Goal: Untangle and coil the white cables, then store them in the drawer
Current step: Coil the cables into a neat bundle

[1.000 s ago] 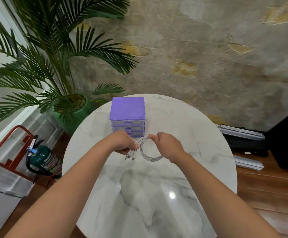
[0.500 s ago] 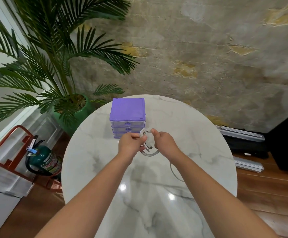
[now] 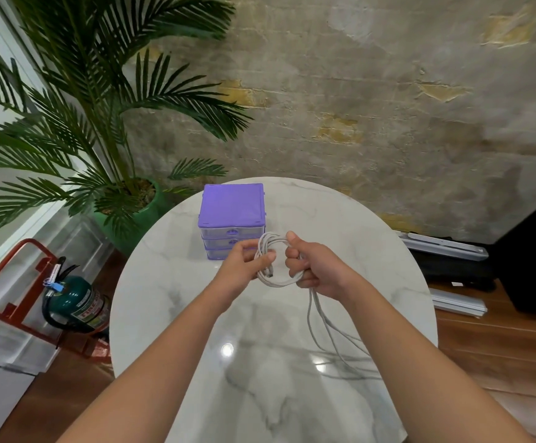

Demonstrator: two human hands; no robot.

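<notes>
Both hands hold a round coil of white cables (image 3: 268,243) just above the marble table (image 3: 170,282). My left hand (image 3: 242,266) pinches the coil's left side, where the plug ends hang inside the loop. My right hand (image 3: 314,266) grips the coil's right side. Loose cable strands (image 3: 319,321) trail from under the right hand down across the table toward the near right. A small purple drawer unit (image 3: 232,204) with three clear drawers, all closed, stands right behind the hands.
The round table ends close on all sides. A potted palm (image 3: 126,193) stands at the back left. A green fire extinguisher in a red stand (image 3: 75,302) sits on the floor at left. Dark cases and metal rails (image 3: 452,260) lie at right.
The coil has grown by more turns and the hands have risen toward the drawer unit. Loose strands now trail across the table under my right hand.
</notes>
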